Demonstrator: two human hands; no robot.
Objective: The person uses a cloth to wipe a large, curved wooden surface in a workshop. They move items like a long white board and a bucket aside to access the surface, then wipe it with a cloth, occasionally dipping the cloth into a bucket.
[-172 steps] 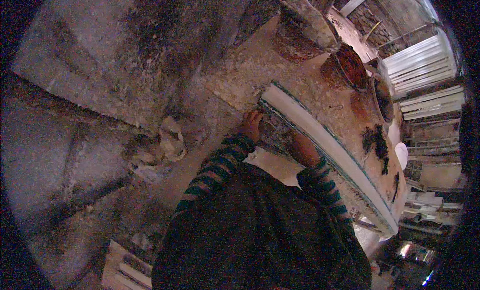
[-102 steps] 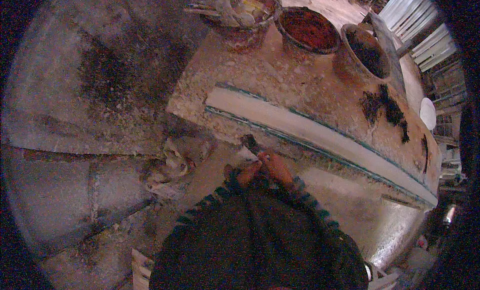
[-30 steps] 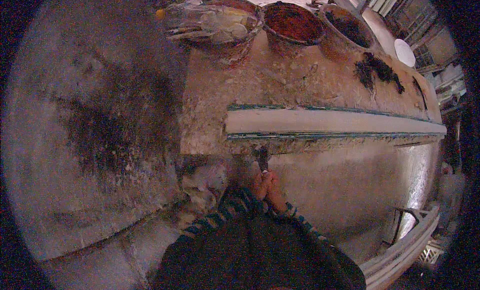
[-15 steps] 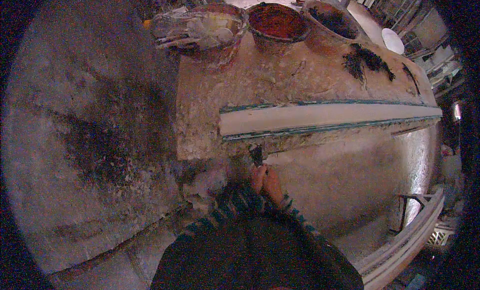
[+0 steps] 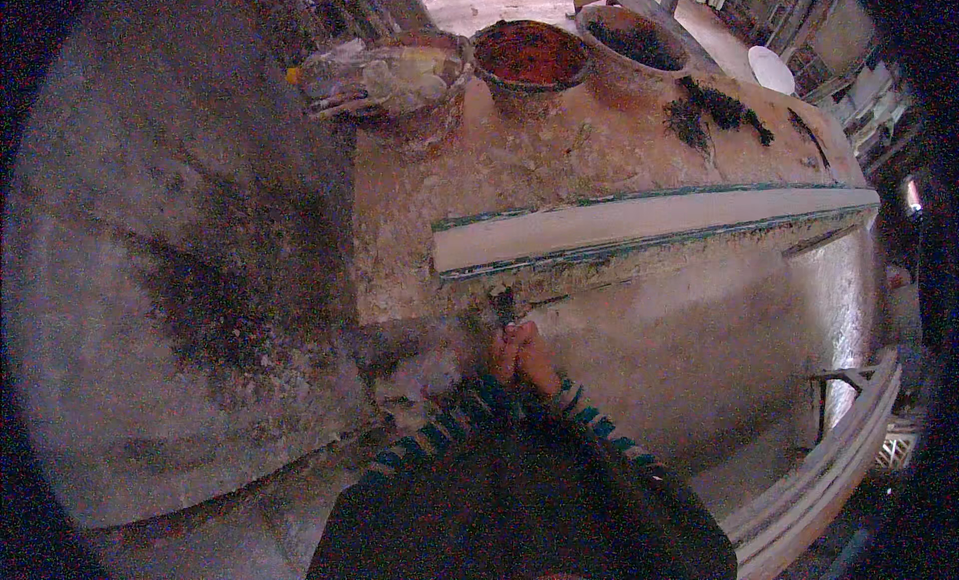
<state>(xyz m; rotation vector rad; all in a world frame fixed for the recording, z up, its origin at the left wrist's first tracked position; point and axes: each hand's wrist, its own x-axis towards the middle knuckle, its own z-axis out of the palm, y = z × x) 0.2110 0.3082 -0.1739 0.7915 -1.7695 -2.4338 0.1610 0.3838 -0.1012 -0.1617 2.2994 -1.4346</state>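
Head view shows our left hand and right hand together, fingers bunched at the near end of a dark tuft; we cannot tell how far each closes, or which holds it. The tuft sits at the table's near edge, just short of our long green-edged board. Beyond, we see three buckets in a row, and a dark clump farther right.
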